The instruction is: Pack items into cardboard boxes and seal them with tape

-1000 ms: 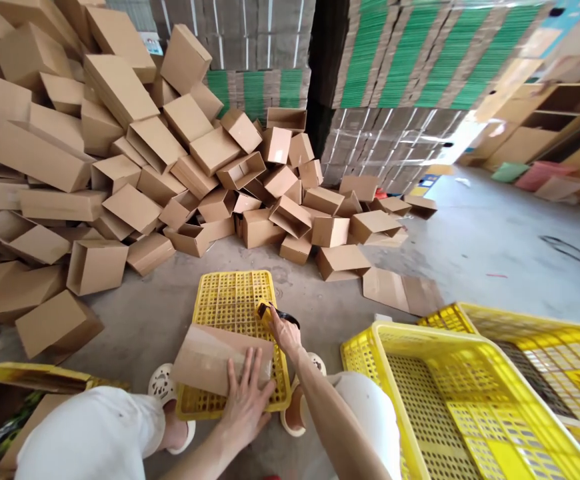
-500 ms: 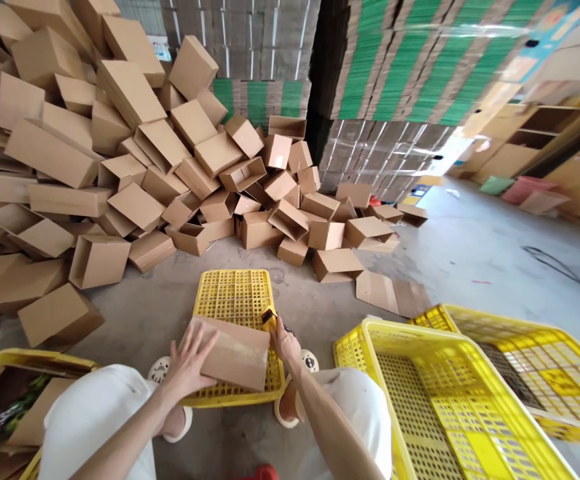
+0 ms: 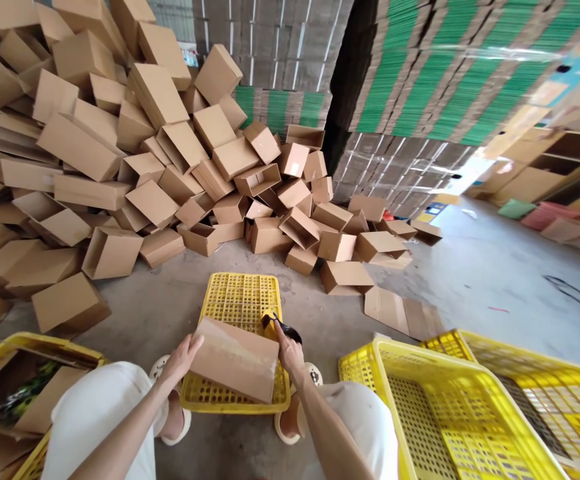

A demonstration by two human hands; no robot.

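Brown in the head view, the cardboard box (image 3: 235, 360) lies on the yellow crate (image 3: 243, 293) between your feet, its left end gripped in your left hand (image 3: 180, 360); your right hand (image 3: 291, 353) is closed around a yellow-and-black tape dispenser (image 3: 270, 323) by the box's far right corner.

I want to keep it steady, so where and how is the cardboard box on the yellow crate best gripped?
I'd grip the cardboard box by its short left end, coming from the left, where the left hand is. The box lies lengthwise across the yellow crate, so that end faces left. The right end looks more awkward: the right hand beside it holds a tape dispenser.
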